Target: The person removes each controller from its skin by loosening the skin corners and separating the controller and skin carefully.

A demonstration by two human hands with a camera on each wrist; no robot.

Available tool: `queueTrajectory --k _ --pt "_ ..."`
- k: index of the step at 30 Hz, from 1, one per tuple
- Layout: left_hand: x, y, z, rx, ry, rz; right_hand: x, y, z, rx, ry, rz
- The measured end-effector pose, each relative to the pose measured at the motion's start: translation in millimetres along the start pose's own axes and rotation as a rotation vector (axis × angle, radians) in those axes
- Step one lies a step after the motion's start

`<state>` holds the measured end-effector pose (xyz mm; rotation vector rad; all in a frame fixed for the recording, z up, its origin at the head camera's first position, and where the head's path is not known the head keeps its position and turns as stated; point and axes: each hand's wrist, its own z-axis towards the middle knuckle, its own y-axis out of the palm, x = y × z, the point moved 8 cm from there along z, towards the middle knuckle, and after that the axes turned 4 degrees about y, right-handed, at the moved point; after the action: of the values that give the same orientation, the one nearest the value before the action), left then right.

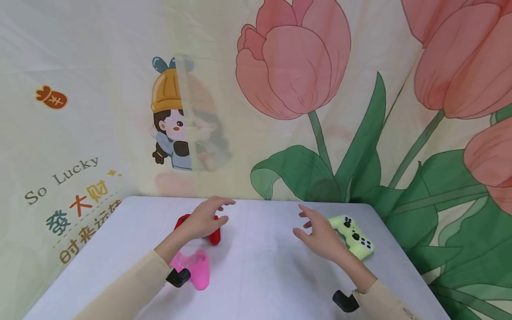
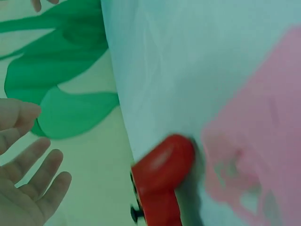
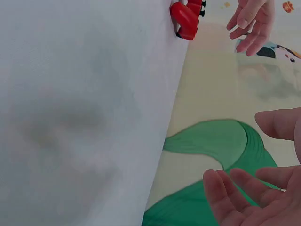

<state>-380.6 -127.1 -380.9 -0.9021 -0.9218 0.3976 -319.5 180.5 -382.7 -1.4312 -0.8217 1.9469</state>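
You have a red gamepad [image 1: 215,235], a pink gamepad-shaped cover [image 1: 199,270] and a pale lime gamepad [image 1: 352,238] with black thumbsticks [image 1: 355,236]. Your table [image 1: 256,271] is white, your sleeves [image 1: 124,286] beige; your cream curtain [image 1: 212,26] bears pink tulips [image 1: 300,66] and green leaves [image 1: 300,171].

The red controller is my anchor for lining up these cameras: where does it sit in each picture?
Head: red controller left of centre, below mid-height, partly behind the left hand.
Left wrist: red controller at the bottom edge, near the middle, left of the pink controller.
Right wrist: red controller at the top edge, right of centre, cut off.
Shared landmark: the curled green leaf print.
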Motion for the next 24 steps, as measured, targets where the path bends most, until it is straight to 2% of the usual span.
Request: queueTrajectory --k 5,12,19,24 --pt "26.4 24.6 14.0 -0.012 0.052 -0.045 24.2 -25.8 -27.4 0.064 0.019 -0.015" --pt "58.8 62.2 31.0 -0.047 0.125 -0.122 63.2 -48.6 -62.3 0.115 0.121 -0.024" --pt "83.4 102.7 50.4 -0.084 0.143 -0.158 100.7 -58.8 -81.4 0.162 0.181 -0.049" --pt "100.1 128.6 65.6 -0.088 0.174 -0.195 131.3 -62.5 -91.3 0.176 0.268 -0.076"
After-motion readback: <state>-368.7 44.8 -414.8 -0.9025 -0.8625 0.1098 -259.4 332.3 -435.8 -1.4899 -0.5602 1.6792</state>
